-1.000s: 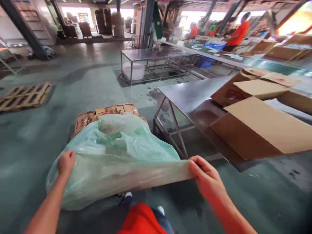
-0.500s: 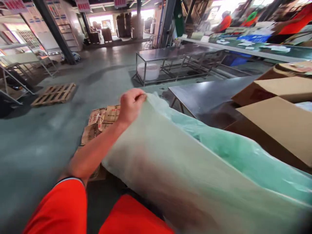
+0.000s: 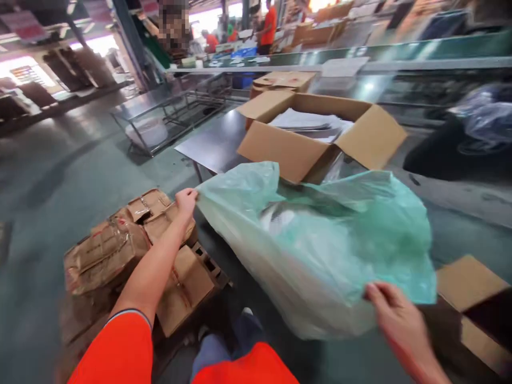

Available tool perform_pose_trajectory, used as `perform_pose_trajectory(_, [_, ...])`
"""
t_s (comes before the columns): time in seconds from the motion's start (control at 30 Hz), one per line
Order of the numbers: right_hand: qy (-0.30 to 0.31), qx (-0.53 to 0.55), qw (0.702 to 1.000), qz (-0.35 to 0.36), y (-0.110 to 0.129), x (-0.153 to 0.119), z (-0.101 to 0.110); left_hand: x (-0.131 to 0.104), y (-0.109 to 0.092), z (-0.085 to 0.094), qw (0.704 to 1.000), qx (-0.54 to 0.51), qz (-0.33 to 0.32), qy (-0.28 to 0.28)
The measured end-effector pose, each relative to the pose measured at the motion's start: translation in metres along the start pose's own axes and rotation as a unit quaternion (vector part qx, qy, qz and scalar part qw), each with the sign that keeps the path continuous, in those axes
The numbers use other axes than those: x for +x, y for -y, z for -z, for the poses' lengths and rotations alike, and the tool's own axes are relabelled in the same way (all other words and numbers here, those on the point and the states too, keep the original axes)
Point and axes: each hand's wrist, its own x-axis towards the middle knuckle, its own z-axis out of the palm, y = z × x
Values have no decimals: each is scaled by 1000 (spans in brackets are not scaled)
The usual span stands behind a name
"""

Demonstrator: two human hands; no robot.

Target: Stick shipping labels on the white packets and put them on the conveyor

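Observation:
A large, thin, pale green plastic bag spreads in front of me, its mouth gaping upward. My left hand pinches its left edge with the arm stretched out. On the other side my right hand grips the near right part of the rim between thumb and fingers. Something pale with dark stripes shows blurred at the bag's mouth; I cannot make out what it is. Just behind the bag, an open cardboard box with white sheet-like contents rests on a metal table.
Taped brown cartons are stacked on a pallet at my left. Another open cardboard box is at the lower right. A steel frame table stands farther off, with a long conveyor and people in orange behind.
My view has swung right. The bag now hangs spread and open between both hands, and my right hand has come into sight. The left hand keeps its hold on the edge.

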Motion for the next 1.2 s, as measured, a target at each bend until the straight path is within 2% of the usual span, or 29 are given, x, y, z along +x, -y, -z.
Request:
perform_pose_trajectory(0.03, [11,12,1000,-23,-9,-2,-15,1,17,-7,1000,18,14,5])
perform_pose_trajectory(0.1, [48,40,996,-67,-26,-7,-60,0,52,-19,998,55,35,15])
perform_pose_trajectory(0.2, [47,52,987,-142,-46,-19,-131,-14,98,-29,991,109,68,48])
perform_pose_trajectory(0.27, [48,82,982,-164,-51,-20,-167,-31,127,-24,984,134,90,76])
perform_pose_trajectory(0.33, [51,113,979,-162,-42,-4,-193,-57,158,-5,976,156,110,100])
perform_pose_trajectory(0.43, [82,145,978,-127,-7,48,-227,-123,205,45,958,201,165,122])
perform_pose_trajectory(0.5, [112,155,978,-90,21,83,-248,-184,236,80,932,237,236,137])
perform_pose_trajectory(0.57, [146,120,981,-46,42,100,-265,-252,265,107,902,258,307,157])
perform_pose_trajectory(0.6, [168,86,982,-29,49,99,-272,-285,279,116,884,263,347,171])
perform_pose_trajectory(0.67, [221,17,975,-6,56,77,-289,-342,307,125,847,265,414,202])
perform_pose_trajectory(0.73, [278,-32,960,21,54,33,-312,-381,334,123,824,262,448,229])
perform_pose_trajectory(0.77, [304,-55,950,39,52,6,-325,-393,348,118,813,262,459,245])
perform_pose_trajectory(0.83, [365,-117,920,77,48,-54,-356,-402,377,104,806,263,459,268])
perform_pose_trajectory(0.87, [405,-154,896,101,47,-83,-373,-401,391,94,807,264,450,276])
perform_pose_trajectory(0.93, [489,-220,827,171,47,-134,-410,-388,419,72,817,268,421,287])
perform_pose_trajectory(1.0, [549,-275,747,253,50,-173,-450,-366,445,47,831,271,384,299])
perform_pose_trajectory(1.1, [577,-334,656,354,53,-206,-517,-326,478,16,859,268,290,326])
perform_pose_trajectory(1.2, [579,-328,602,442,50,-218,-578,-287,510,-4,876,266,196,352])
